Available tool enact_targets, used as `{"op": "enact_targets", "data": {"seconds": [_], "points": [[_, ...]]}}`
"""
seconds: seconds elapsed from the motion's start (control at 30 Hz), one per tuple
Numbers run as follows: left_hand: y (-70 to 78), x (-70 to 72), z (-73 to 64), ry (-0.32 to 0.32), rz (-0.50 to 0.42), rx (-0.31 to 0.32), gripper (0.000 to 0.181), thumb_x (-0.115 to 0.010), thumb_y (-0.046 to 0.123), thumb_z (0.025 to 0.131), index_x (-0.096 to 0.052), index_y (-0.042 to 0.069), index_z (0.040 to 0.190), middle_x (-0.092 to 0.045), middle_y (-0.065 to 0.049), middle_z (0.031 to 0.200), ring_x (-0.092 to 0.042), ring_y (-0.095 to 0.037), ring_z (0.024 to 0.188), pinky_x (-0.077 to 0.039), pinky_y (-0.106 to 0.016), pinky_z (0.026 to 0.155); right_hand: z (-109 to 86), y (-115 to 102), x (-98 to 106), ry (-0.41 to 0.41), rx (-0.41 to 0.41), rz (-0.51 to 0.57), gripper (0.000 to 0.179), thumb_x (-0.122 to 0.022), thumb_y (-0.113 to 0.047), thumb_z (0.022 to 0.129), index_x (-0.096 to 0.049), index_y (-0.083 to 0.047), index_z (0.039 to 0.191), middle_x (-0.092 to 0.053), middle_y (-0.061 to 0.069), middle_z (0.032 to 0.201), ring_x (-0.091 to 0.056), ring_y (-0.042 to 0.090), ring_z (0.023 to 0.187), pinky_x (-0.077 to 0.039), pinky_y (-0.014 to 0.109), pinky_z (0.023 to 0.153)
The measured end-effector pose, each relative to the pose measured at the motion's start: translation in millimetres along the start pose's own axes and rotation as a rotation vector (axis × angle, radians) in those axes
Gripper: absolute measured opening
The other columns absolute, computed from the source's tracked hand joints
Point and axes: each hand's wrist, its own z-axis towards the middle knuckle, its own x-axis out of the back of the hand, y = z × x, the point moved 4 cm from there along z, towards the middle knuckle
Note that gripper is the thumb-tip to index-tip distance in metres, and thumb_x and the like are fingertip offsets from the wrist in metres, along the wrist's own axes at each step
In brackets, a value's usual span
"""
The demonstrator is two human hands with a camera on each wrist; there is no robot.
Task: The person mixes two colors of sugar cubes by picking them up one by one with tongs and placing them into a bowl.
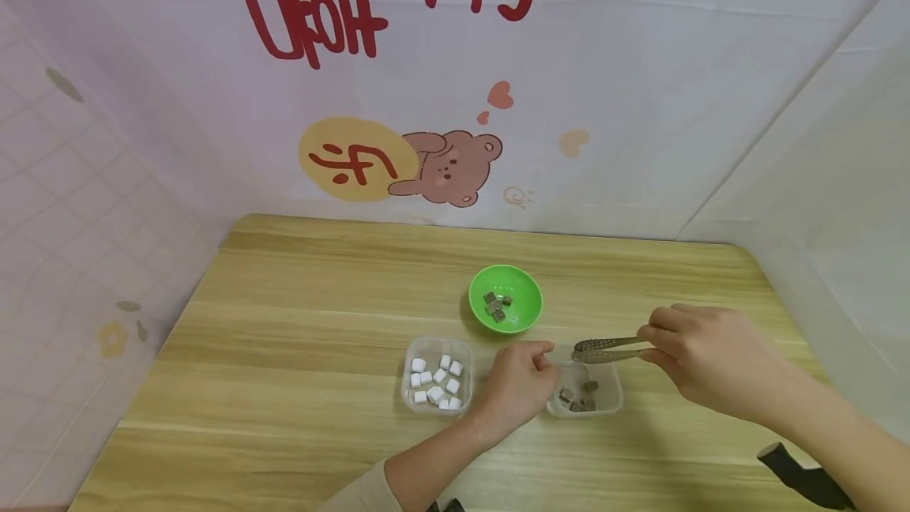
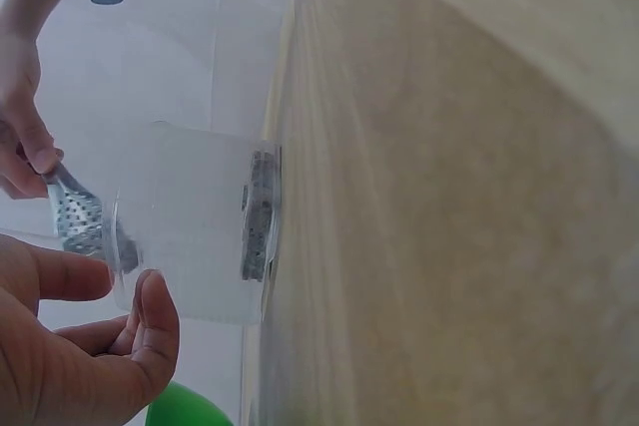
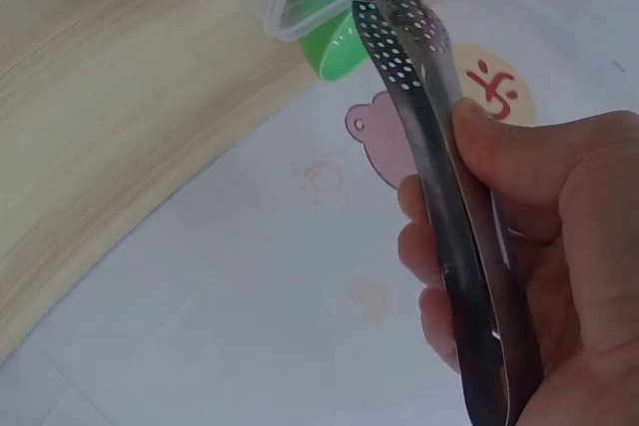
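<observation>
My right hand (image 1: 693, 354) grips metal tongs (image 3: 439, 162) with perforated tips. The tips hang over the right clear plastic container (image 1: 613, 404) and stand close together, with a small brownish bit showing at their ends in the right wrist view. Several brown cubes (image 1: 577, 404) lie at the bottom of that container. At its left rim is my left hand (image 1: 517, 385), thumb and fingertip pinching the edge in the left wrist view. Behind the hands stands a green bowl (image 1: 524, 314) with several brown cubes in it.
To the left of my left hand, another clear container (image 1: 407, 387) holds several white cubes (image 1: 435, 394). Everything stands on a wood-grain table (image 1: 284, 322). A white printed cloth (image 1: 604, 62) hangs behind the table and along its sides.
</observation>
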Motion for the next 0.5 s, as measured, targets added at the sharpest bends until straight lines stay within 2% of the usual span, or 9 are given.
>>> {"op": "enact_targets", "data": {"seconds": [0.13, 0.27, 0.5], "points": [[0.0, 0.9, -1.0, -0.007, -0.013, 0.005, 0.045, -0.056, 0.000, 0.089, -0.067, -0.010, 0.131, -0.061, 0.005, 0.078, -0.045, -0.003, 0.051, -0.039, -0.019, 0.050, -2.7, 3, 5, 0.040, -0.045, 0.038, 0.059, -0.034, -0.046, 0.113, -0.073, -0.014, 0.083, -0.057, -0.012, 0.076, -0.044, -0.003, 0.059, -0.037, 0.018, 0.045], [0.6, 1.1, -0.8, -0.006, -0.010, 0.005, 0.044, -0.056, 0.000, 0.088, -0.067, -0.010, 0.130, -0.060, 0.005, 0.077, -0.046, -0.003, 0.053, -0.040, -0.019, 0.051, -2.5, 6, 7, 0.086, -0.067, 0.049, 0.057, -0.038, -0.045, 0.112, -0.076, -0.012, 0.086, -0.065, -0.010, 0.080, -0.053, 0.000, 0.058, -0.044, 0.021, 0.047], [1.8, 0.8, -0.1, -0.007, -0.005, 0.002, 0.043, -0.056, -0.001, 0.088, -0.070, -0.009, 0.127, -0.058, 0.006, 0.073, -0.043, -0.003, 0.051, -0.039, -0.020, 0.051, 2.3, 11, 0, 0.146, -0.122, 0.071, 0.052, -0.046, -0.044, 0.111, -0.078, -0.009, 0.091, -0.070, -0.007, 0.085, -0.060, 0.006, 0.058, -0.048, 0.026, 0.050]]}}
